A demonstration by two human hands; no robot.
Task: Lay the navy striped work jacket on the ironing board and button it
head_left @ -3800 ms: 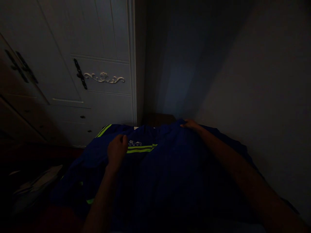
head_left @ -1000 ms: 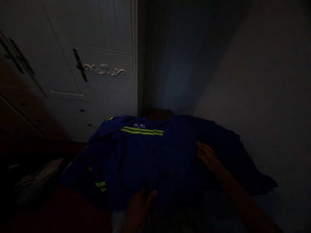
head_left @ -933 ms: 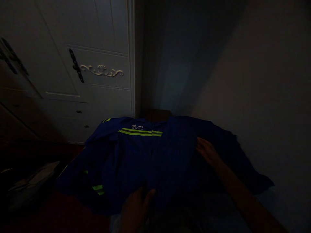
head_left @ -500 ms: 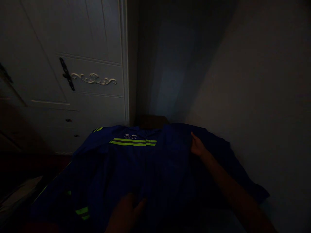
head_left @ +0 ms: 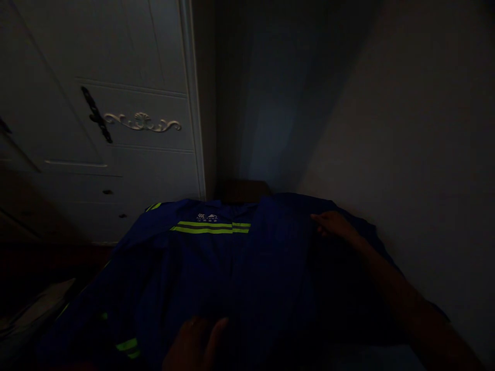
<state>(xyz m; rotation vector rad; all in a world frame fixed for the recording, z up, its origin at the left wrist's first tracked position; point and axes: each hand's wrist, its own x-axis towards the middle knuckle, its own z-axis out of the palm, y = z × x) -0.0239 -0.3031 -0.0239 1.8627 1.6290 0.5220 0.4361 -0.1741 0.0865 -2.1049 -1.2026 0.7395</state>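
A dark blue jacket (head_left: 201,263) with yellow-green stripes and a small white logo on its chest lies spread out across the lower middle. Its right part is folded over. My right hand (head_left: 332,225) pinches the edge of the blue cloth at the right of the jacket. Near the bottom edge, my left hand (head_left: 195,342) is over the lower part of the jacket, thumb apart from the fingers; the fingertips are lost in the dark, so whether it grips cloth is unclear.
A pale cabinet (head_left: 154,175) with a black handle (head_left: 96,114) and carved ornament stands at the left. Behind the jacket is a brown object (head_left: 245,190). A grey wall (head_left: 417,129) rises at the right. Something pale (head_left: 46,304) lies at the lower left.
My right hand has moved to the right with the cloth edge. My left hand has shifted slightly down and left. The view has shifted a little.
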